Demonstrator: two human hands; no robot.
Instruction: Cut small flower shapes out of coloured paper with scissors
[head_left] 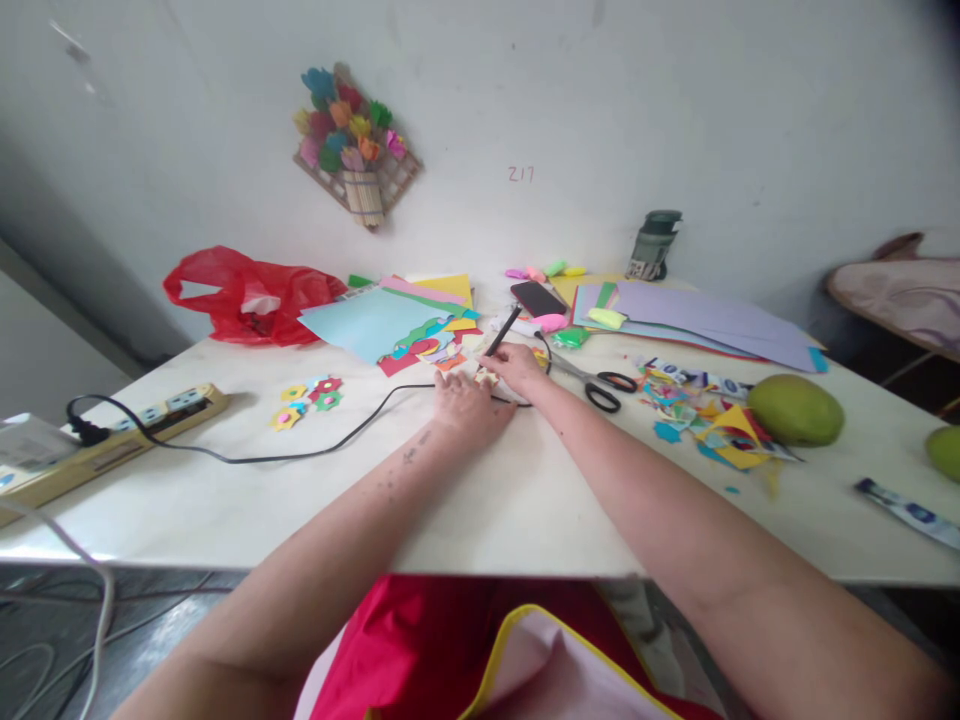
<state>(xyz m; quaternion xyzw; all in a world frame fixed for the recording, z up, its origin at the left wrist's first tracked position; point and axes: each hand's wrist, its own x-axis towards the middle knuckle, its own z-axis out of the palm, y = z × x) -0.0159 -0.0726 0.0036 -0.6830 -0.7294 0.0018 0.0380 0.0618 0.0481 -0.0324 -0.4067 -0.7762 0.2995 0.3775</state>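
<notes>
My right hand (517,367) is closed around a black pen-like stick (503,331), which tilts up to the right. Just left of it, my left hand (469,402) rests on the table with its fingers close together over small pale pieces; whether it grips one is hidden. Cut coloured paper pieces (427,347) lie beyond my left hand. Open black-handled scissors (600,385) are to the right of my right hand. Several small paper flowers (307,400) lie to the left.
A black cord (277,458) runs from a power strip (161,420) to my hands. Coloured sheets (675,315), a phone (538,298) and a red bag (255,295) are behind. Paper scraps (712,425) and a green fruit (796,409) lie at the right.
</notes>
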